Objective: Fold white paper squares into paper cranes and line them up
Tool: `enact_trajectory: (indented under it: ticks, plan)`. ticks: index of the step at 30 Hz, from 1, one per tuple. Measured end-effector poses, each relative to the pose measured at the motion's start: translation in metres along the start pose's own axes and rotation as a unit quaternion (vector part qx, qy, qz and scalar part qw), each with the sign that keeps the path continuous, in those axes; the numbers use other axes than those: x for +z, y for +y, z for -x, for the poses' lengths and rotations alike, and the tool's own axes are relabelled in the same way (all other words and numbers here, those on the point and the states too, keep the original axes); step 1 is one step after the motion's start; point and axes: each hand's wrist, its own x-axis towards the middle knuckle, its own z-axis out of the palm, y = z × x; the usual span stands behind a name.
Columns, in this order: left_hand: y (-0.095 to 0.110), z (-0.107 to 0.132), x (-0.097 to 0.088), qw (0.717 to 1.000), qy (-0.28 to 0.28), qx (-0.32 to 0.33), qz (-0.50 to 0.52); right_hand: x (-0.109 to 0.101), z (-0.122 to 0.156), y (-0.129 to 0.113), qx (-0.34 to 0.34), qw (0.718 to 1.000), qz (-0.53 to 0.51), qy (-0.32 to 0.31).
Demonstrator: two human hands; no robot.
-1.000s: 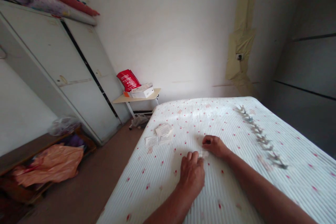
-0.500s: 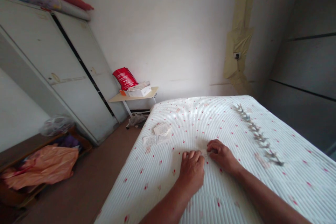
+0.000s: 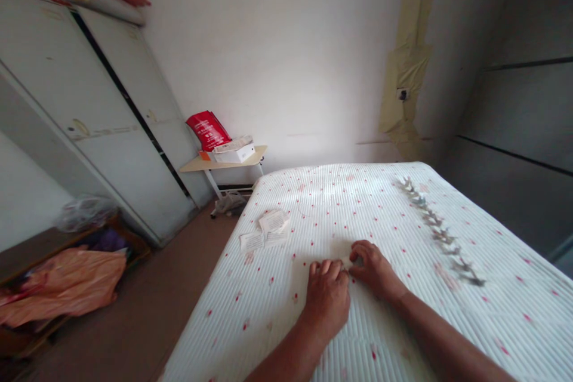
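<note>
My left hand [image 3: 328, 292] rests palm down on the white bedspread [image 3: 385, 233] with its fingers curled at the tips. My right hand [image 3: 374, 267] lies just to its right, fingers bent and pinched toward the left hand. The fingertips of both meet over a small pale thing on the sheet that I cannot make out. A loose pile of small white paper slips [image 3: 267, 228] lies to the left, beyond my hands. A row of small grey folded figures [image 3: 441, 235] runs along the right side of the bed.
A small side table [image 3: 224, 162] holds a red bag [image 3: 207, 129] and a white box at the bed's far left corner. A white wardrobe [image 3: 89, 125] stands at the left. An orange plastic bag [image 3: 67, 280] lies on a low shelf. Brown floor runs along the bed's left edge.
My right hand has drawn back toward my left until their fingertips meet. The view has shifted slightly to the right and down.
</note>
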Motion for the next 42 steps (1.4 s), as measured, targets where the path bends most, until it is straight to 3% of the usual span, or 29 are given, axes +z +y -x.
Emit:
enact_trajectory:
  ticks: [7, 11, 17, 24, 30, 33, 35, 39, 42]
  plan:
    - [-0.001, 0.001, 0.000, 1.000, 0.006, 0.003, 0.009, -0.007, -0.004, 0.004, 0.020, 0.999, -0.041, 0.002]
    - [-0.001, 0.001, 0.000, 1.000, 0.008, 0.001, 0.015, -0.015, -0.009, 0.009, 0.084, 0.993, -0.077, -0.014]
    - [0.000, 0.001, 0.003, 1.000, 0.015, -0.004, 0.010, -0.005, -0.015, -0.001, 0.076, 0.997, 0.014, 0.014]
    - [0.000, 0.000, 0.004, 1.000, 0.012, -0.006, 0.002, -0.003, -0.020, -0.007, 0.089, 0.993, 0.066, -0.032]
    - [0.000, 0.000, -0.001, 1.000, 0.007, -0.004, -0.004, -0.008, -0.025, 0.008, 0.091, 0.996, 0.019, 0.005]
    - [0.000, 0.001, -0.002, 1.000, 0.005, -0.006, -0.001, -0.013, -0.023, 0.012, 0.112, 0.993, -0.032, -0.015]
    - [0.000, 0.001, -0.002, 1.000, 0.003, -0.008, -0.001, -0.014, -0.020, 0.011, 0.099, 0.993, -0.053, -0.034]
    - [0.000, 0.001, -0.003, 1.000, -0.003, -0.003, -0.001, -0.011, -0.012, 0.006, 0.011, 0.997, -0.053, -0.046]
    - [-0.001, 0.001, -0.005, 1.000, -0.007, -0.008, 0.006, -0.011, -0.010, 0.006, -0.007, 0.997, -0.049, -0.052]
